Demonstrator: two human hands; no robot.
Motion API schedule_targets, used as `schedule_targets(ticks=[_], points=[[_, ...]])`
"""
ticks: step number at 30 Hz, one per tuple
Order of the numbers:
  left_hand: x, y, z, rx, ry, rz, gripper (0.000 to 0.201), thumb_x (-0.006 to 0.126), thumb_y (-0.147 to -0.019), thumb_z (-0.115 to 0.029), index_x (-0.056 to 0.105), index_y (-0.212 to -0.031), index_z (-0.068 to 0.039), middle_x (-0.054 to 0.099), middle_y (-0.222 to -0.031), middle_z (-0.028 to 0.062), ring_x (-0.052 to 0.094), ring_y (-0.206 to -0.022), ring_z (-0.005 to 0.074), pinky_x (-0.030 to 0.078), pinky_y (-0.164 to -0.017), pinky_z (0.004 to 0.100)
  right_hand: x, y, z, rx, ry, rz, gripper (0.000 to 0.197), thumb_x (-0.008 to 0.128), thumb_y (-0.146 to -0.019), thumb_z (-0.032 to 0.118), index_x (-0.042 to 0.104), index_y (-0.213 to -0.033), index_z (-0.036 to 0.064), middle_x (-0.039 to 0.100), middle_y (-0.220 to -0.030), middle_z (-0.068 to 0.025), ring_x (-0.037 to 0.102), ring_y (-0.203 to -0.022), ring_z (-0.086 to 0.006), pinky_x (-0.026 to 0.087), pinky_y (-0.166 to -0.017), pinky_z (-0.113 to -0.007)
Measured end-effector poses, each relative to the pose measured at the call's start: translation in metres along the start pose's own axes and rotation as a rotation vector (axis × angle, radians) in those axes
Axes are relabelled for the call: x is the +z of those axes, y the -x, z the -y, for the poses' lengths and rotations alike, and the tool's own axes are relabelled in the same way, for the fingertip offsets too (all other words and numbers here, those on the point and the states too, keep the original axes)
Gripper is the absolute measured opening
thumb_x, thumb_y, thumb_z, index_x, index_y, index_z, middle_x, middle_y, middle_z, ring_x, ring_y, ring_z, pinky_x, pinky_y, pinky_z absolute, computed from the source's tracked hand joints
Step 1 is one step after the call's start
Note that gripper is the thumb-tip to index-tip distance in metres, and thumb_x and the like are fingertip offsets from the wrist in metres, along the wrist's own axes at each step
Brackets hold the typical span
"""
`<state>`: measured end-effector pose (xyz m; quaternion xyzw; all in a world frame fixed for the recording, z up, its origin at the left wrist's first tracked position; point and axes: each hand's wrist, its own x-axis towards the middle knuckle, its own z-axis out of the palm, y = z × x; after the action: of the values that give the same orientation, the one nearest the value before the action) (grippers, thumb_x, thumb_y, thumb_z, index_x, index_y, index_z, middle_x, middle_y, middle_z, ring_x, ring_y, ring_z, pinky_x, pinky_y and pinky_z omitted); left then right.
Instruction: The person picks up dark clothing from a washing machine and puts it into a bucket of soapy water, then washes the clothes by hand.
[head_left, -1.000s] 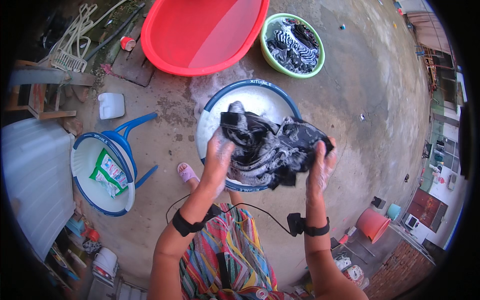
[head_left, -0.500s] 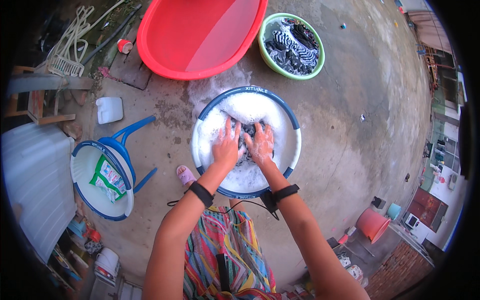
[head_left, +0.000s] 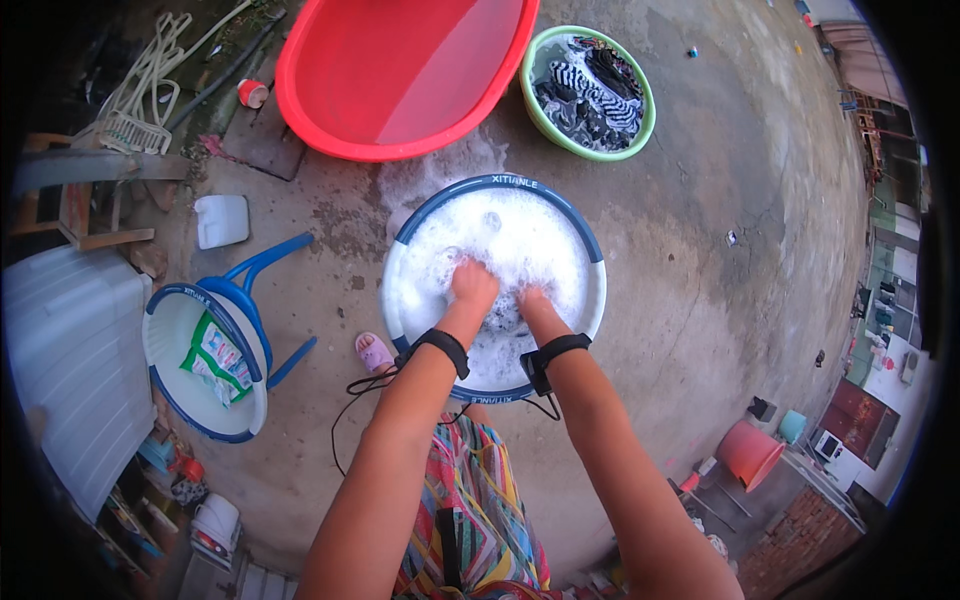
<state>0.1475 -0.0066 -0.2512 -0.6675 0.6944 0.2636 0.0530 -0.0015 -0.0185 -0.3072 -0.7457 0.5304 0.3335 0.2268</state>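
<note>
Both my hands are plunged into a white basin with a blue-banded rim (head_left: 598, 285), filled with thick white suds (head_left: 530, 222). My left hand (head_left: 475, 283) is sunk in the foam past the knuckles, its fingers hidden. Beside it, to the right, my right hand (head_left: 535, 298) is under the suds nearly to the wrist, and its fingers do not show either. Dark wet cloth (head_left: 505, 318) shows faintly through the bubbles between the hands. Whether either hand grips the cloth is hidden.
Beyond the basin stand a large red tub of water (head_left: 385, 152) and a green basin (head_left: 645, 125) of soapy dark and striped clothes. To the left are a white jug (head_left: 221, 221), a blue stool (head_left: 272, 250) and a basin (head_left: 258, 400) holding a green-and-white packet (head_left: 217, 358).
Both hands have sunk from the foam's surface, where their spread fingers showed on the dark cloth, down into the suds. Foam now covers most of the cloth.
</note>
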Motion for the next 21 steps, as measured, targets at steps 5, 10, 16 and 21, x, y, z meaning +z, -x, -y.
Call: schedule_targets(ticks=[5,10,16,21], points=[[-0.049,0.003,0.004,-0.075,0.239,0.124,0.037,0.051,-0.084,-0.033,0.065,-0.100,-0.004,0.061,-0.102,0.0202,0.058,-0.096,0.0347,0.045,-0.082,0.0409,-0.033,0.015,0.000,-0.050,-0.125,0.038,0.039,0.046,-0.087,0.033,0.059,-0.110,0.0044,0.058,-0.112,-0.0195,0.049,-0.109,-0.0377,0.036,-0.093,-0.046],[-0.102,0.039,-0.035,-0.614,0.988,-0.434,0.063,0.048,-0.084,-0.052,0.051,-0.119,-0.001,0.059,-0.110,0.0181,0.056,-0.101,0.0311,0.043,-0.089,0.0383,-0.097,0.104,0.041,0.003,-1.070,-0.814,0.045,0.067,-0.073,0.032,0.058,-0.103,-0.0005,0.061,-0.099,-0.0191,0.056,-0.095,-0.0307,0.042,-0.085,-0.039],[-0.094,0.095,0.018,-0.302,2.471,0.450,0.052,0.053,-0.086,-0.043,0.051,-0.120,-0.003,0.059,-0.106,0.0096,0.060,-0.091,0.0200,0.051,-0.079,0.0332,-0.166,0.227,0.096,-0.445,-0.889,-0.668,0.025,0.068,-0.068,0.020,0.061,-0.090,0.0100,0.060,-0.082,-0.0118,0.060,-0.072,-0.0285,0.049,-0.067,-0.035],[-0.062,0.087,0.011,0.079,2.477,0.485,0.037,0.049,-0.090,-0.027,0.052,-0.117,-0.003,0.059,-0.108,0.0105,0.060,-0.095,0.0203,0.050,-0.082,0.0337,-0.144,0.208,0.064,-0.573,-0.952,-0.659,0.031,0.066,-0.070,0.028,0.058,-0.091,0.0069,0.059,-0.084,-0.0143,0.059,-0.074,-0.0312,0.050,-0.066,-0.037]])
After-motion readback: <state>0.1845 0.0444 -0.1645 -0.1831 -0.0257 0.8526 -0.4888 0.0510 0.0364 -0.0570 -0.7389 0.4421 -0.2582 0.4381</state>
